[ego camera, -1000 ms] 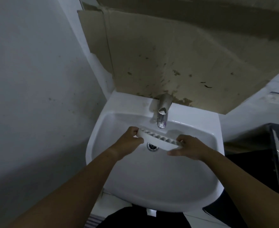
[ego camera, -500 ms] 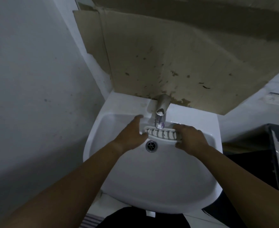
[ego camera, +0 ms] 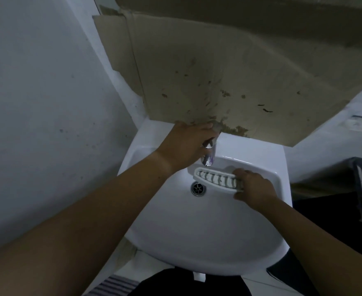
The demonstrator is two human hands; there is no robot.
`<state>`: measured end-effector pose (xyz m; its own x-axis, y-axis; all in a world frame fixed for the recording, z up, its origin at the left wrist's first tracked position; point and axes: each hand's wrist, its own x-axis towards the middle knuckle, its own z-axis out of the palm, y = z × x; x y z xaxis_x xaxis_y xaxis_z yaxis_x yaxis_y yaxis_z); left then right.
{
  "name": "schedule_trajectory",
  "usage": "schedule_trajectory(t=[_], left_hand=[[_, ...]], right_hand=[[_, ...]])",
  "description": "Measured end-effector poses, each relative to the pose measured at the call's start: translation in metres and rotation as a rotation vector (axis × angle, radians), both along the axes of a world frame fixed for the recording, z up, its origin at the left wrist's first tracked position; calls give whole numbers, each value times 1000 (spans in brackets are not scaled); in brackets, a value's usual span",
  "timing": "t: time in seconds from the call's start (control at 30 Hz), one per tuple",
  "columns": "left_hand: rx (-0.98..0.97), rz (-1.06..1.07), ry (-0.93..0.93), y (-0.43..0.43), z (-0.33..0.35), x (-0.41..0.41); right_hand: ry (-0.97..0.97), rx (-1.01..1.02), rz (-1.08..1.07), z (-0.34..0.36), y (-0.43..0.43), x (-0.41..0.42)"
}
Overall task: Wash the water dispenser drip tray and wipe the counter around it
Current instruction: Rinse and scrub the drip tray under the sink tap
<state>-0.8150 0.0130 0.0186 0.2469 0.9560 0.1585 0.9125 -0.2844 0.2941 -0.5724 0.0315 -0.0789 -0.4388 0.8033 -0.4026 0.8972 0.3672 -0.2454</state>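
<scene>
My left hand (ego camera: 186, 144) is wrapped over the tap (ego camera: 208, 155); my right hand (ego camera: 253, 189) pinches the drip tray (ego camera: 215, 180) just below its spout, above the drain (ego camera: 198, 188). I judge a sudden jet could splash out or twist the one-handed tray loose.

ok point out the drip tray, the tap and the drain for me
drip tray (ego camera: 213, 178): head view, on its slotted top
tap (ego camera: 208, 159): head view, on the chrome spout
drain (ego camera: 198, 187): head view, on the metal grate

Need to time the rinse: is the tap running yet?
Apparently off: no stream shows below the tap spout onto the drip tray. The left hand is on its handle.
</scene>
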Motion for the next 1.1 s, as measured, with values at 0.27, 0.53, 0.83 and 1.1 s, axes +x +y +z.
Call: schedule_trajectory(t=[0.27, 0.53, 0.83, 1.1], left_hand=[[-11, -24, -75, 7, 0, -1], [-274, 403, -647, -21, -27, -1], [-921, 863, -1201, -53, -91, 19], [-907, 921, -1661, -47, -99, 44]], right_hand=[[44, 1, -27, -4, 0, 6], [75, -4, -38, -4, 1, 12], [135, 7, -5, 1, 5, 10], [107, 45, 39, 5, 6, 12]])
